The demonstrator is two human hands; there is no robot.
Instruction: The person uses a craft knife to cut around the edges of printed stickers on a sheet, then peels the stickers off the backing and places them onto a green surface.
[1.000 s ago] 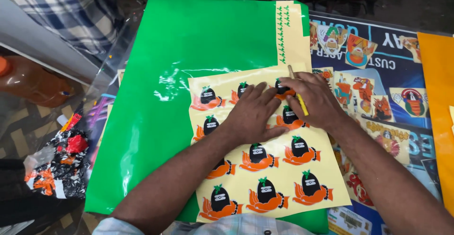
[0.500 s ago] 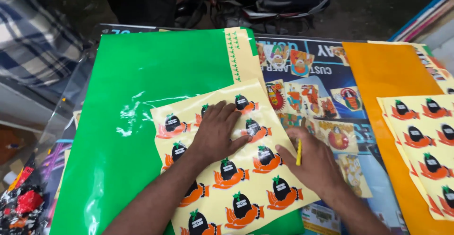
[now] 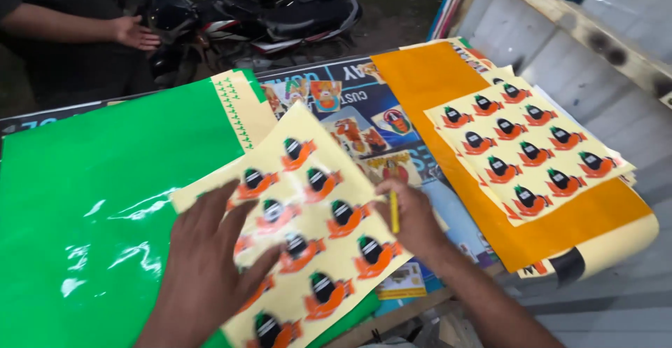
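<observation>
Both forearms bare to the bottom frame edge, no sleeves visible. Left hand [image 3: 203, 264], lower left of centre: no glove, ring, watch or band seen, fingers look long, nails short. Right hand [image 3: 413, 215], lower centre: also ungloved, wrist bare, no jewellery or strap. No markings, tape or bandage seen on either arm in this view.

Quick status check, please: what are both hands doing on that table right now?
Left hand flat on the yellow sticker sheet. Right hand at the sheet's edge, gripping a thin yellow tool. Green sheet lies underneath.
</observation>
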